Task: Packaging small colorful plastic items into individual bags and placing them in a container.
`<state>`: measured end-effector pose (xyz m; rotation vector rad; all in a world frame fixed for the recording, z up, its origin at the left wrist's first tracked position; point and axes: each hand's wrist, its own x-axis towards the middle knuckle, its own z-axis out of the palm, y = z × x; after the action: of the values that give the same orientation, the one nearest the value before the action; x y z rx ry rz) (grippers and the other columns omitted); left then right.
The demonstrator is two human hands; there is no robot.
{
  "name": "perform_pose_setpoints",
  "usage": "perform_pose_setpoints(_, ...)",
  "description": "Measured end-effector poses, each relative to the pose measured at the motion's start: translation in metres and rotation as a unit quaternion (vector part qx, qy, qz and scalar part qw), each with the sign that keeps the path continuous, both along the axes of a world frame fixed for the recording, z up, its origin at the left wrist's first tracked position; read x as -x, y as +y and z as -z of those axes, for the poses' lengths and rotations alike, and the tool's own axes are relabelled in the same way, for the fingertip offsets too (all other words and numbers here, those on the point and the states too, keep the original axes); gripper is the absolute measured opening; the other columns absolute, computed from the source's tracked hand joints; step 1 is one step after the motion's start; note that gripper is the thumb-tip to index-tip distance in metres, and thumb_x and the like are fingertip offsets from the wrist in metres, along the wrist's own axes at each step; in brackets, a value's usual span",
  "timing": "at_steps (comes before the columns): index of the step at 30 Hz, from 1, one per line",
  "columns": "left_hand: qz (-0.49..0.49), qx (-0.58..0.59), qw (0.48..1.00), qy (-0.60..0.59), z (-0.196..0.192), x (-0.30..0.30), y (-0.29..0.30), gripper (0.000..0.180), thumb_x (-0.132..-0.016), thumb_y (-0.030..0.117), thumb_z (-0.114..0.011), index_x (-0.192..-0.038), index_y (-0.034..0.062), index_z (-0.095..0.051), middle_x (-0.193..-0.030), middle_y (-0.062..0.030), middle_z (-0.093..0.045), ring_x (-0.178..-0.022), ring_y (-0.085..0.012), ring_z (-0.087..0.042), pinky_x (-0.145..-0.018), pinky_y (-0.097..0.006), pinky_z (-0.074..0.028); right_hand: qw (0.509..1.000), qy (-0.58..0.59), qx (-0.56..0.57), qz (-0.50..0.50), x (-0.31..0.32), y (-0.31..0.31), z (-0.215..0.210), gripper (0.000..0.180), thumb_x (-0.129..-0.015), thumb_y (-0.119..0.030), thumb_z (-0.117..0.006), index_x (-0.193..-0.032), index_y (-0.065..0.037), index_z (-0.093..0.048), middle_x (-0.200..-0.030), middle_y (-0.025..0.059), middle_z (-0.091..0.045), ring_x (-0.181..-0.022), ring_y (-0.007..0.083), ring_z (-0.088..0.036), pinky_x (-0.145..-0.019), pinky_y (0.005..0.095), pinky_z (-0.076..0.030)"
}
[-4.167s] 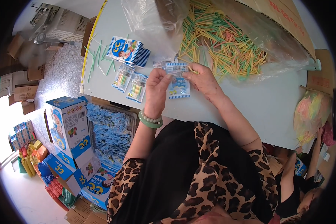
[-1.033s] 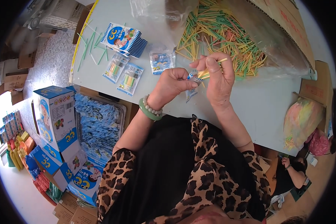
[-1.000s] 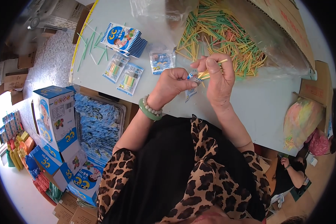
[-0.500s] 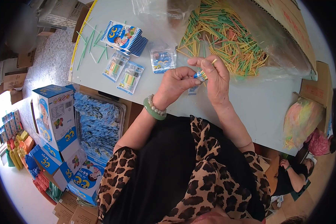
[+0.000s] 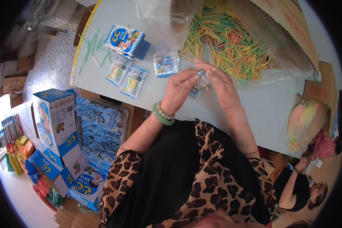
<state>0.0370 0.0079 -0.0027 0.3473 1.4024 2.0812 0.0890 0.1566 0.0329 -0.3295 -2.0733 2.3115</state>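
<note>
Above the table's near edge, my left hand [image 5: 178,88] pinches a small blue-and-white plastic packet [image 5: 204,78] between thumb and fingers. My right hand [image 5: 226,88] closes on the packet's other side, its fingers partly covering it. A pale stick end shows by the right fingertips. Below the hands lies another small packet [image 5: 193,93], mostly hidden. To the left, two clear-fronted packets [image 5: 132,83] filled with coloured sticks overlap at a corner. A blue-and-white packet [image 5: 166,64] lies between these and the stick pile. Behind them sits a stack of printed packets [image 5: 124,41].
Thin coloured sticks [image 5: 231,41] spill from a plastic-lined carton [image 5: 288,26] at the far right. Loose green sticks [image 5: 93,49] lie far left. Beside the table stand a bin of blue packets [image 5: 100,129] and blue-white boxes [image 5: 57,117]. A co-worker [image 5: 292,190] sits lower right.
The packet has turned between my hands, showing more of its face. My right fingers have straightened along it, and the stick shows less. The co-worker's head and arms have shifted.
</note>
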Motion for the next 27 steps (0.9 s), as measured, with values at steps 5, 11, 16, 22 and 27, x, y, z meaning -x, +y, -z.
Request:
perform_pose_setpoints(5,0.044,-0.005,0.999,-0.029,-0.005,0.005,-0.006,0.019,-0.094,0.014,-0.056,-0.102,0.0004,-0.066,-0.087,0.0007,-0.062,-0.080,-0.0059,-0.052,-0.074,-0.023,-0.044,0.994,0.021,0.110,0.016,-0.003,0.006,0.001,0.036,-0.093,-0.021,-0.049,-0.117,0.004,-0.060,-0.129,0.0168,-0.054,-0.126,0.0273,-0.045,-0.108,0.0385,-0.030)
perform_pose_setpoints(11,0.018,-0.015,0.999,-0.038,-0.003,0.004,-0.006,0.019,-0.094,0.014,-0.056,-0.103,-0.0002,-0.065,-0.087,0.0007,-0.062,-0.080,-0.0059,-0.052,-0.073,-0.022,-0.044,0.981,0.020,0.190,0.042,-0.001,-0.001,0.002,0.036,-0.090,-0.018,-0.049,-0.117,0.004,-0.060,-0.129,0.0164,-0.055,-0.125,0.0257,-0.046,-0.107,0.0374,-0.032)
perform_pose_setpoints(16,0.013,-0.007,0.999,-0.045,0.003,0.004,-0.010,0.019,-0.095,0.014,-0.055,-0.102,0.0000,-0.065,-0.086,0.0009,-0.062,-0.079,-0.0056,-0.052,-0.071,-0.022,-0.043,0.996,-0.038,0.085,0.001,-0.003,-0.005,-0.006,0.036,-0.090,-0.016,-0.050,-0.119,0.003,-0.059,-0.130,0.0155,-0.054,-0.125,0.0242,-0.047,-0.108,0.0349,-0.031)
perform_pose_setpoints(22,0.020,-0.017,0.999,-0.047,0.006,0.008,-0.011,0.020,-0.094,0.018,-0.056,-0.100,0.0009,-0.066,-0.079,0.0047,-0.057,-0.072,-0.0043,-0.047,-0.067,-0.021,-0.039,0.980,0.100,-0.171,-0.022,-0.003,-0.003,-0.002,0.035,-0.092,-0.018,-0.055,-0.123,-0.001,-0.058,-0.129,0.0124,-0.056,-0.123,0.0214,-0.048,-0.104,0.0318,-0.035)
perform_pose_setpoints(27,-0.033,-0.034,0.999,-0.019,0.008,0.013,-0.018,0.018,-0.093,0.016,-0.054,-0.094,0.0000,-0.064,-0.089,0.0000,-0.056,-0.083,-0.0085,-0.047,-0.074,-0.025,-0.038,0.997,0.003,-0.081,0.006,-0.006,-0.003,-0.016,0.034,-0.089,-0.014,-0.060,-0.120,-0.001,-0.058,-0.113,0.0081,-0.062,-0.101,0.0191,-0.058,-0.090,0.0306,-0.044)
